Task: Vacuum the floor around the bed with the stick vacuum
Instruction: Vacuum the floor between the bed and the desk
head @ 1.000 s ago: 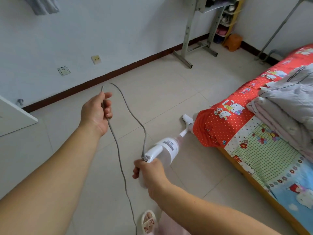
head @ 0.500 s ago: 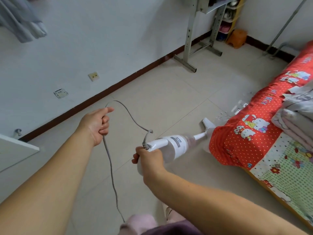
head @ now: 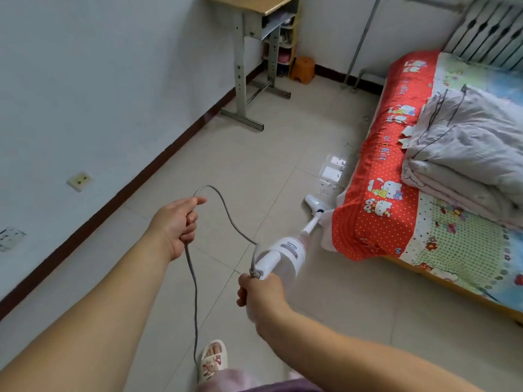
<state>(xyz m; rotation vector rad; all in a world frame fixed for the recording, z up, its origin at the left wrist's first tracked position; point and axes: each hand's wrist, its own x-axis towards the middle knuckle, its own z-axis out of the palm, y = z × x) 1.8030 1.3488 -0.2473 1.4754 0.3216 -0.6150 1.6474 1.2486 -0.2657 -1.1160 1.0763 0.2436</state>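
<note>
Stick vacuum (head: pixel 285 254) | right hand (head: pixel 261 294) grips handle | left hand (head: pixel 177 223) clutches cord (head: pixel 226 213) | nozzle beside bed (head: pixel 376 222)

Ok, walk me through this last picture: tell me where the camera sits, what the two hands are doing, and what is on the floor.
The camera is worn on the person's head and looks forward and down, so both arms reach into the picture from below. There is no machine here, only bare hands.

The right hand grips the handle of a white stick vacuum. Its tube slants down to the floor head, which sits on the tiled floor at the corner of the bed.

The left hand holds the grey power cord up in a loop; the cord runs from the vacuum's handle through that hand and hangs down towards a slippered foot.

Some small debris lies on the tiles just past the floor head. A desk stands by the wall, and folded quilts lie on the bed.
</note>
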